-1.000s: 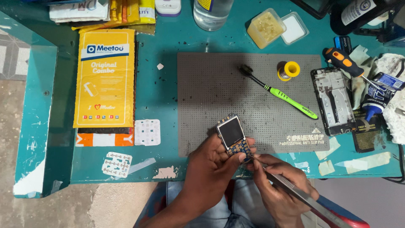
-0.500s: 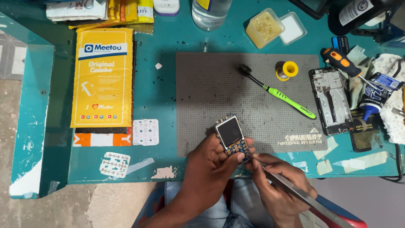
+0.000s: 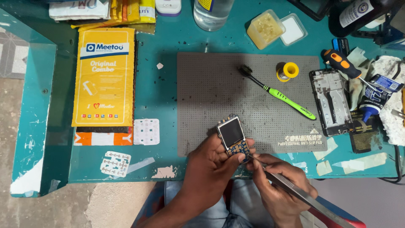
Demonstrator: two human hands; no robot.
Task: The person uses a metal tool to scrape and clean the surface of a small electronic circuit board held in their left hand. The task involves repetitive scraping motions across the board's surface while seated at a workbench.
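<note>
My left hand [image 3: 211, 162] grips a small phone circuit board [image 3: 233, 137] with a dark square screen and a blue keypad section, held over the front edge of the grey work mat [image 3: 211, 93]. My right hand [image 3: 278, 190] pinches long metal tweezers [image 3: 295, 192], whose tip touches the lower right corner of the board. The tweezers' rear end runs off toward the lower right.
On the mat lie a green-handled brush [image 3: 280, 95] and a yellow solder spool [image 3: 288, 71]. A stripped phone frame [image 3: 331, 101], a screwdriver [image 3: 341, 63] and a glue tube [image 3: 373, 99] sit right. A yellow package [image 3: 105, 76], keypad sheets [image 3: 146, 131], a clear bottle [image 3: 211, 12] and a flux tub [image 3: 265, 28] sit left and back.
The hands, board and tweezers hold almost the same pose; the view has shifted only slightly.
</note>
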